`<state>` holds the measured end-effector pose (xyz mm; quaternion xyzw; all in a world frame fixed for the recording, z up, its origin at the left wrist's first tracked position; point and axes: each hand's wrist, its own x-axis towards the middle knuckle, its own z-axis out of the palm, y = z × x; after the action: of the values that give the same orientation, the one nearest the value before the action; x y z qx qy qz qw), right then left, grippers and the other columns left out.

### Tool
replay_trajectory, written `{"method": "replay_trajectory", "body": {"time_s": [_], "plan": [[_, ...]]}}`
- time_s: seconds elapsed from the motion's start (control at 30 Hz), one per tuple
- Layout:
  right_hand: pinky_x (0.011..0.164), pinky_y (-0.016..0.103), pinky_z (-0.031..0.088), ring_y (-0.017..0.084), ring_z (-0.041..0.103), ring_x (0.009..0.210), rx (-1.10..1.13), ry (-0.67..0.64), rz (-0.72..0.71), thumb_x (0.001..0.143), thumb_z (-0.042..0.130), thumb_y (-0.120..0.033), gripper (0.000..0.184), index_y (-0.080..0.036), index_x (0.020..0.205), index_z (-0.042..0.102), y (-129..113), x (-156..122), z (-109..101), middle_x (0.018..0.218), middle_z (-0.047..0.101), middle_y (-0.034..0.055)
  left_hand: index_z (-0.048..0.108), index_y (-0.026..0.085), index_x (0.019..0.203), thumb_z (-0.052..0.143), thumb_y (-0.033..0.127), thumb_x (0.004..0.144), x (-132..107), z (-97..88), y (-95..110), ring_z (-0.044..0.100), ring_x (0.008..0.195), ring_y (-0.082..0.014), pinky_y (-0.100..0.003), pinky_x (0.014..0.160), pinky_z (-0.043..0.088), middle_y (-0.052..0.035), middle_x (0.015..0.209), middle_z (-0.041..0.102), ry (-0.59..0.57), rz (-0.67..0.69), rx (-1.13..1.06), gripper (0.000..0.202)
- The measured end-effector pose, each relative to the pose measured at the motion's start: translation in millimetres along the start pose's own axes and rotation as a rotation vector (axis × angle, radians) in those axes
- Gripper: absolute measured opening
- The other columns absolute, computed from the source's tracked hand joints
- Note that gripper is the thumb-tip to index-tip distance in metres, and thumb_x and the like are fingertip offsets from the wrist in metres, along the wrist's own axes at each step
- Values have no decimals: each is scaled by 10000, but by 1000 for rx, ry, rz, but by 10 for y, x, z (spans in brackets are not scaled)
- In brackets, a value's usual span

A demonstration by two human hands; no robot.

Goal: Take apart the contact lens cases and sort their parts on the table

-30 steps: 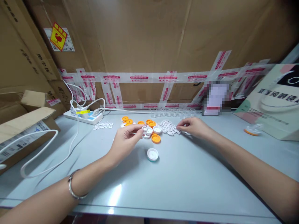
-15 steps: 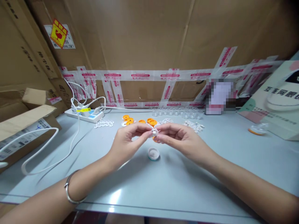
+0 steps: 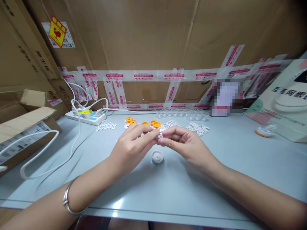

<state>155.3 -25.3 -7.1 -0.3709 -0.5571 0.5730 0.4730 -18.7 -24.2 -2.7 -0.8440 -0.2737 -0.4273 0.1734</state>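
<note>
My left hand [image 3: 130, 147] and my right hand [image 3: 183, 143] meet above the grey table [image 3: 192, 188], fingertips pinched together on a small white plastic part [image 3: 159, 135] between them. Just below them a white round cap [image 3: 157, 157] lies open side up on the table. Behind the hands sit several orange caps [image 3: 144, 123] and two heaps of small white discs [image 3: 198, 128]. A silver bangle is on my left wrist.
A white power strip [image 3: 87, 117] with plugs and a looping white cable [image 3: 48, 153] lies at the back left, next to an open cardboard box [image 3: 21, 127]. Clear small cups [image 3: 182, 114] line the taped cardboard wall. A printed paper bag [image 3: 285, 102] and an orange-based lid [image 3: 262, 132] stand right.
My right hand left the heap of white discs and came to meet my left hand at the centre. Both hands now pinch the small white part together, fingers closer than before.
</note>
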Motion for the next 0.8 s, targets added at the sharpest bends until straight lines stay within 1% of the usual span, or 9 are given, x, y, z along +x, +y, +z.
{"method": "replay_trajectory", "body": {"time_s": [0.1,0.2,0.37,0.47,0.63,0.8], "plan": [[741,278,522,132,655,746,-17,-12,-19,673,697,-316,169,-190,782,669,-17,-2,-2,782,706,13,588,151,975,546,97,813,-13,-4,17,560,722,-131,-272,648,486,-60,835,638,-7,22,6,175],[707,280,535,133,651,708,-80,-5,-62,703,667,-333,169,-192,788,701,-25,-7,-16,746,708,16,569,136,1009,535,72,811,-26,-2,44,560,728,-134,-277,660,486,-65,842,633,-32,66,40,210],[710,309,545,163,661,746,-198,-26,-145,742,623,-350,195,-219,844,726,7,-18,-48,772,719,22,565,110,1003,523,91,820,-36,4,87,554,721,-148,-280,644,485,-73,808,621,-64,121,109,188],[723,321,546,174,665,763,-235,-30,-160,747,612,-332,195,-233,871,724,20,-24,-48,791,722,20,568,119,986,512,100,826,-42,4,95,550,703,-151,-286,641,487,-71,804,624,-91,122,147,171],[685,327,550,187,667,719,-321,3,-207,716,603,-259,191,-221,854,729,16,-39,-12,775,723,25,544,117,1004,477,122,848,-61,12,101,557,706,-157,-287,633,483,-76,806,626,-108,132,139,170],[685,333,541,193,663,716,-291,25,-190,708,591,-264,195,-211,830,734,59,-30,-5,748,720,29,542,84,988,523,103,818,-84,21,95,555,709,-162,-291,649,485,-84,799,618,-93,165,163,171]]}}
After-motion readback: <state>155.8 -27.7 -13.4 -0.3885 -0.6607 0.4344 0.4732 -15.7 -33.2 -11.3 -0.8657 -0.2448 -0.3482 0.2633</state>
